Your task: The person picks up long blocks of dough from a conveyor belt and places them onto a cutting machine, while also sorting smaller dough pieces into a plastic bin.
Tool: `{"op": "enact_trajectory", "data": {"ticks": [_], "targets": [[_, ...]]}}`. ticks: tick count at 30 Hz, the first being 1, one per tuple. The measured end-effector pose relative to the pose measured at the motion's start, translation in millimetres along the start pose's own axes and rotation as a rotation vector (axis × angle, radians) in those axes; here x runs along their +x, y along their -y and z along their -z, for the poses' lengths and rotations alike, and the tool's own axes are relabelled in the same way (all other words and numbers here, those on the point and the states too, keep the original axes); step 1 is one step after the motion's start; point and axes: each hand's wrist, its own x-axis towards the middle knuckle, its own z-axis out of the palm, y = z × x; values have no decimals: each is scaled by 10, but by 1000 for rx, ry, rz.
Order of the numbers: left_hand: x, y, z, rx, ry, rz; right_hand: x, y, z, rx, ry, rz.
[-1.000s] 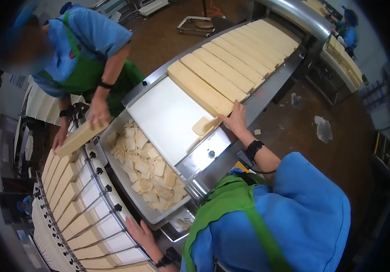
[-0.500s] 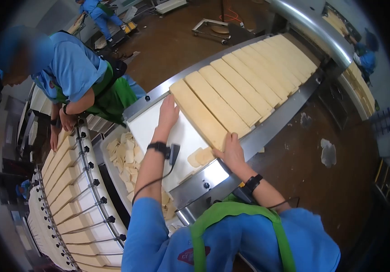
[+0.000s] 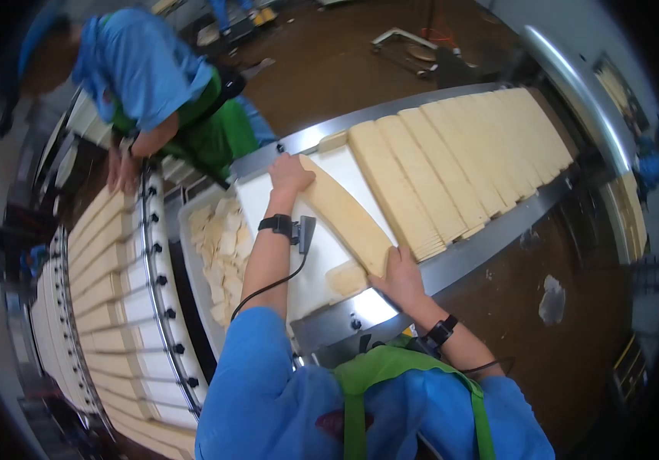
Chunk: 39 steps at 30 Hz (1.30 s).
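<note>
A long strip of pale, dough-like sheets, apparently a thin stack, is gripped at both ends over the white belt. My left hand is closed round its far end, and my right hand is closed round its near end. The strip bows a little and stands apart from the row of similar strips, which lean overlapping along the conveyor. A small flat scrap lies on the belt beside my right hand. Another short piece is by the far rail.
A bin of broken scraps stands left of the conveyor. Beyond it, a co-worker handles strips on a second line with metal rods. The conveyor's metal edge runs along my right.
Both hands have drawn the nearest strip off the row, toward me and to the left, leaving a gap of bare belt. The camera view has shifted too.
</note>
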Motion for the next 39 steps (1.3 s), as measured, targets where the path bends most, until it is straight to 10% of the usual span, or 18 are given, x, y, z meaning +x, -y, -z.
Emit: {"op": "enact_trajectory", "data": {"ticks": [4,7,11,17,20,26,34,39], "targets": [[-713,1058,1,-109,-126,92,191,21,17,-27,83,112],[-1269,1501,-338,-986,-86,170,437,110,-73,-78,200,95],[-1772,1988,-718,-1542,-555,170,683,470,-309,-119,158,363],[-3655,2942,125,-1201,-1067,632,69,1954,-658,64,243,799],[-4734,4005,-122,-978,-1265,703,-513,2575,-998,378,685,774],[-6231,5152,-557,-930,-1016,944,-1738,3356,-1892,706,1243,426],[-6416,5544,-392,-70,-348,741,-2121,3907,-1982,434,1011,722],[-6446,5462,-201,246,-599,733,-2306,3953,-2374,530,898,815]]}}
